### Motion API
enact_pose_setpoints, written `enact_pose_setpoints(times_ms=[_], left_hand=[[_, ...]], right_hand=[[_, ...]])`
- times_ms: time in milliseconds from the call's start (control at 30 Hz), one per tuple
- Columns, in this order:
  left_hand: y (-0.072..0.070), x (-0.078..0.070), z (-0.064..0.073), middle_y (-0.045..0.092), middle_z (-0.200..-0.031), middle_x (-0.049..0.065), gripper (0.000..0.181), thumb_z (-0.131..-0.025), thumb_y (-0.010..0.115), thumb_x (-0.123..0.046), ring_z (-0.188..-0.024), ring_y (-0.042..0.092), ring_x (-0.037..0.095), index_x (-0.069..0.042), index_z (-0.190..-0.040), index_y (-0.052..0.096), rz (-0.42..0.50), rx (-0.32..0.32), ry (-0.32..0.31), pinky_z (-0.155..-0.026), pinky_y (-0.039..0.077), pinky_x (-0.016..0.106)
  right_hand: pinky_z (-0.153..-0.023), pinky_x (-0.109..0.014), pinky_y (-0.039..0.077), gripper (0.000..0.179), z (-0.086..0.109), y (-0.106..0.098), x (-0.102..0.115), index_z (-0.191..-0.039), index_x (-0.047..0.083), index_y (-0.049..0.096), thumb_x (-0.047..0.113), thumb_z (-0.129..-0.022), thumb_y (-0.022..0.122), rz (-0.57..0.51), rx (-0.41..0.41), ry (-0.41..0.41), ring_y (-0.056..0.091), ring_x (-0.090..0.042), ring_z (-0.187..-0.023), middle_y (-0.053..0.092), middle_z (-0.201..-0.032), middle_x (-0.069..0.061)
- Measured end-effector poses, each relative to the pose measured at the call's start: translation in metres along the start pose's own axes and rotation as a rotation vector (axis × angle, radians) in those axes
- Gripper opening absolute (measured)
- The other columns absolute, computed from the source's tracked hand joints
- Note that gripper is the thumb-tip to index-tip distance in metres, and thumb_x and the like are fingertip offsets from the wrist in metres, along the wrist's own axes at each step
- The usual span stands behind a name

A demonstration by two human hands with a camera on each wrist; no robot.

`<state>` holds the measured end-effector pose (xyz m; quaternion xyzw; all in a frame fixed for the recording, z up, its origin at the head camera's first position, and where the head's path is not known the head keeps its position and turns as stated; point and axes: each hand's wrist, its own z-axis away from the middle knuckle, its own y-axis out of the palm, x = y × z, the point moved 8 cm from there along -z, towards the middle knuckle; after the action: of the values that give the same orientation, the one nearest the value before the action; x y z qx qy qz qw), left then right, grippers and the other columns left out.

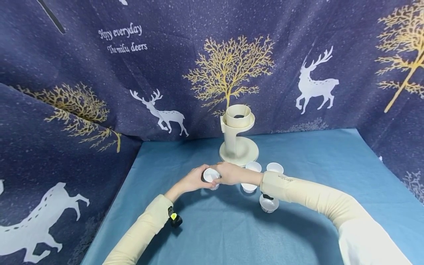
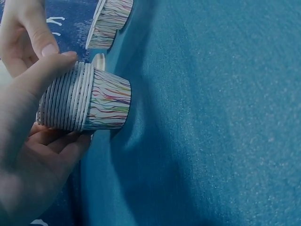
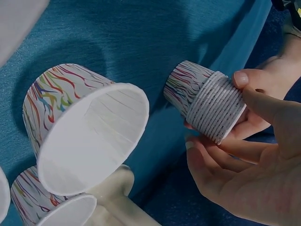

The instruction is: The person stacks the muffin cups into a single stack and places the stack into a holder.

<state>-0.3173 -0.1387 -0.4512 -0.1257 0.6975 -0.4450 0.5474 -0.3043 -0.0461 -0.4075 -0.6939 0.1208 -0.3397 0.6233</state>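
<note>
My left hand [image 1: 190, 181] grips a nested stack of white paper baking cups [image 1: 211, 176], thumb on one side and fingers on the other. In the left wrist view the lowest cup [image 2: 110, 101] shows wavy coloured stripes, under many stacked rims. My right hand [image 1: 233, 173] reaches in from the right and pinches at the rim of the top cup, its thumb beside the left thumb [image 3: 241, 78]. Its fingertips [image 3: 190, 145] lie along the lower side of the rims. The stack is held tilted, close over the blue cloth.
Several single baking cups [image 1: 269, 203] stand mouth up beneath and beside the right forearm. Behind them is a cream stand [image 1: 230, 145] with a round base and a ring holding a cream cylinder [image 1: 238, 114]. A dark blue deer-print curtain [image 1: 159, 73] hangs along the table's back edge.
</note>
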Motion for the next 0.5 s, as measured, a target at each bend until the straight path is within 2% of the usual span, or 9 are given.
enact_pose_setpoints(times_ms=[167, 400, 500], left_hand=[[0.001, -0.001, 0.0, 0.063, -0.105, 0.003, 0.058, -0.074, 0.074, -0.035, -0.087, 0.058, 0.011, -0.008, -0.121, 0.052, -0.015, 0.004, 0.024, -0.074, 0.047, 0.026], [0.002, -0.001, 0.001, 0.063, -0.105, 0.001, 0.052, -0.076, 0.073, -0.036, -0.087, 0.059, 0.011, -0.013, -0.117, 0.051, 0.005, 0.022, 0.022, -0.072, 0.047, 0.025], [0.003, 0.0, 0.001, 0.063, -0.106, 0.0, 0.05, -0.076, 0.073, -0.036, -0.088, 0.059, 0.01, -0.015, -0.116, 0.051, 0.016, 0.026, 0.01, -0.072, 0.047, 0.025]], right_hand=[[-0.072, -0.029, 0.045, 0.048, 0.001, 0.0, -0.001, -0.124, 0.008, 0.053, 0.032, -0.084, 0.065, -0.06, 0.023, 0.001, 0.058, -0.017, -0.087, 0.065, -0.103, -0.008], [-0.086, -0.035, 0.048, 0.061, 0.004, -0.004, -0.011, -0.132, 0.0, 0.044, 0.038, -0.087, 0.06, -0.102, 0.032, 0.038, 0.06, -0.025, -0.104, 0.061, -0.119, -0.013], [-0.087, -0.036, 0.048, 0.059, 0.007, -0.006, -0.018, -0.132, -0.001, 0.044, 0.038, -0.09, 0.056, -0.127, 0.003, 0.048, 0.062, -0.025, -0.103, 0.064, -0.112, -0.015]])
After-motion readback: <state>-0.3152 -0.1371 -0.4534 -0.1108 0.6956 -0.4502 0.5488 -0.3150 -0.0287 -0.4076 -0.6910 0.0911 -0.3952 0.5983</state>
